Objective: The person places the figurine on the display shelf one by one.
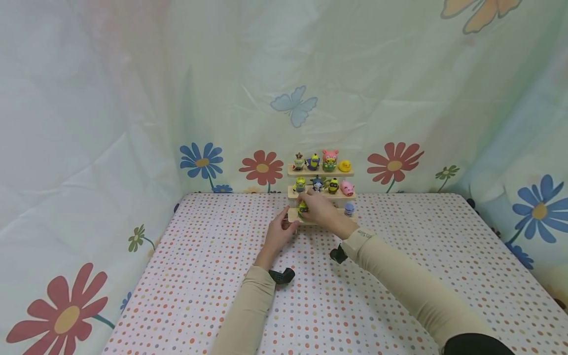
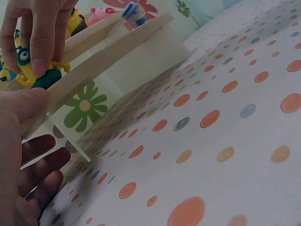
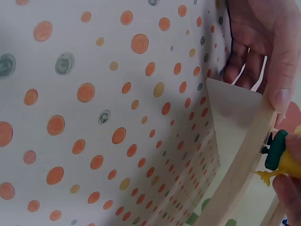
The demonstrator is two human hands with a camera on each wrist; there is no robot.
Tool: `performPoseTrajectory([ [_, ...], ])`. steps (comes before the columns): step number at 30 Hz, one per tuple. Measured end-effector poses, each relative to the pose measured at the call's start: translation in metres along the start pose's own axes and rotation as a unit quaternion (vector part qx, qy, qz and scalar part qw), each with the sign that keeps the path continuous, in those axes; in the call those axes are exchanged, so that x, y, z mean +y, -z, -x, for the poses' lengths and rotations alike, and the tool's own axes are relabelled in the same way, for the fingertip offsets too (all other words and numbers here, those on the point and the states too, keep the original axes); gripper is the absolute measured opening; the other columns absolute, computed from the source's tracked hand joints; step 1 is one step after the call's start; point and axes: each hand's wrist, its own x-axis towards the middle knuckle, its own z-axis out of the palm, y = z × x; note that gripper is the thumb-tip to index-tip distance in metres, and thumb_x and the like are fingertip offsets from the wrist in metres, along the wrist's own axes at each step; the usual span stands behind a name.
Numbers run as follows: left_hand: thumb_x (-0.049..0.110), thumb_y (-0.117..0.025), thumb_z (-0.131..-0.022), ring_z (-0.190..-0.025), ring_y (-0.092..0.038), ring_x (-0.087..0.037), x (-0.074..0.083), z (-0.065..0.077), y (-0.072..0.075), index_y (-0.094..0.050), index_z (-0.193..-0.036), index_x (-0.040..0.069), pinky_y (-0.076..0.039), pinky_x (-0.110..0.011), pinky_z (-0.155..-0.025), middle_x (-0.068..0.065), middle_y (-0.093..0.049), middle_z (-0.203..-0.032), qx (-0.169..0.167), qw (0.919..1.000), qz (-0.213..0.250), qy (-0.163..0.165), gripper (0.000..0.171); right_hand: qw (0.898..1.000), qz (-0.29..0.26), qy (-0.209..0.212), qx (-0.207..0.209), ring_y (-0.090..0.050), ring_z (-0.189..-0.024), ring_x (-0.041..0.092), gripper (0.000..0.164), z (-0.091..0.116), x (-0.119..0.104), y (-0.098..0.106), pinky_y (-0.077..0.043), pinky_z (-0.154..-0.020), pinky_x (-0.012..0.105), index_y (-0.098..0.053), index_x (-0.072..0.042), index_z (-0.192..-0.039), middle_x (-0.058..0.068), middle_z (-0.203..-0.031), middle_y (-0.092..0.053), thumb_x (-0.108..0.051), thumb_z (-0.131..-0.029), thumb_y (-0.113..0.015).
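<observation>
A small yellow minion figure in green (image 2: 47,79) stands upright or nearly so at the left end of the lowest tier of a three-tier wooden display shelf (image 1: 319,173). My right hand (image 1: 319,207) pinches it from above between thumb and fingers. Its feet are at the board; whether they touch it I cannot tell. My left hand (image 1: 277,232) holds the left end of that lowest tier, thumb on the board's edge and fingers lower down beside the white side panel (image 3: 235,106). At the tier's right end stands a small blue-and-white figure (image 1: 349,209).
On the middle tier stand several figures, including a pink pig (image 1: 347,188). The top tier bears a yellow duck (image 1: 344,165), a pink-and-green figure (image 1: 330,160) and others. A dotted cloth (image 1: 213,276) covers the table; a flowered curtain (image 1: 222,108) hangs behind.
</observation>
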Motion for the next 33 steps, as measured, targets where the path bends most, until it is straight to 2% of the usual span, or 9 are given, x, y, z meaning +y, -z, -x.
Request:
performPoseTrajectory([
  [4,0.042,-0.058,-0.094,-0.103,-0.065,-0.020,-0.001,-0.001,0.000,-0.032,-0.149,0.009,-0.055,-0.027,-0.085,-0.013,-0.060,-0.124,0.000,1.0000,-0.001,-0.002,0.069,1.000,0.014,0.010,-0.005,-0.059,-0.088,0.024,0.034,0.000,0.000,0.000,-0.053,-0.075,0.037,-0.061,-0.008,-0.116,0.013,-0.107,-0.058,-0.012,-0.084,-0.072],
  [8,0.042,-0.057,-0.094,-0.102,-0.065,-0.021,-0.001,-0.001,0.000,-0.032,-0.148,0.006,-0.055,-0.028,-0.084,-0.013,-0.060,-0.123,0.002,1.0000,-0.003,-0.008,0.069,1.000,0.009,0.013,-0.009,-0.059,-0.091,0.025,0.038,0.000,0.001,0.001,-0.053,-0.078,0.039,-0.060,-0.007,-0.119,0.013,-0.109,-0.059,-0.012,-0.083,-0.072],
  [18,0.040,-0.058,-0.094,-0.102,-0.065,-0.022,0.000,-0.002,-0.004,-0.033,-0.148,0.008,-0.055,-0.032,-0.085,-0.014,-0.061,-0.121,-0.003,0.9999,-0.005,-0.010,0.068,1.000,-0.002,0.000,-0.021,-0.060,-0.095,0.024,0.040,0.005,0.005,0.003,-0.052,-0.081,0.038,-0.061,-0.008,-0.120,0.012,-0.113,-0.061,-0.014,-0.083,-0.074],
  [25,0.046,-0.057,-0.093,-0.101,-0.065,-0.020,-0.001,-0.003,-0.009,-0.032,-0.149,0.009,-0.055,-0.032,-0.084,-0.012,-0.061,-0.122,-0.005,0.9999,-0.009,-0.009,0.071,1.000,0.004,0.023,0.006,-0.061,-0.100,0.025,0.046,0.011,0.007,0.008,-0.053,-0.083,0.040,-0.060,-0.007,-0.120,0.012,-0.115,-0.062,-0.019,-0.080,-0.077],
  [30,0.048,-0.057,-0.092,-0.103,-0.064,-0.020,0.000,-0.003,-0.012,-0.032,-0.149,0.010,-0.054,-0.032,-0.086,-0.012,-0.059,-0.126,-0.009,0.9998,-0.016,-0.003,0.072,1.000,-0.009,-0.006,0.017,-0.061,-0.103,0.028,0.050,0.022,0.011,0.019,-0.053,-0.085,0.043,-0.058,-0.009,-0.125,0.015,-0.118,-0.058,-0.024,-0.081,-0.076],
  [33,0.045,-0.055,-0.094,-0.106,-0.062,-0.022,0.001,-0.002,-0.011,-0.032,-0.148,0.008,-0.053,-0.035,-0.089,-0.014,-0.055,-0.131,-0.005,0.9998,-0.019,-0.009,0.069,0.998,-0.025,-0.020,0.046,-0.061,-0.103,0.029,0.045,0.035,0.013,0.029,-0.053,-0.083,0.043,-0.058,-0.009,-0.125,0.015,-0.118,-0.059,-0.026,-0.085,-0.072],
])
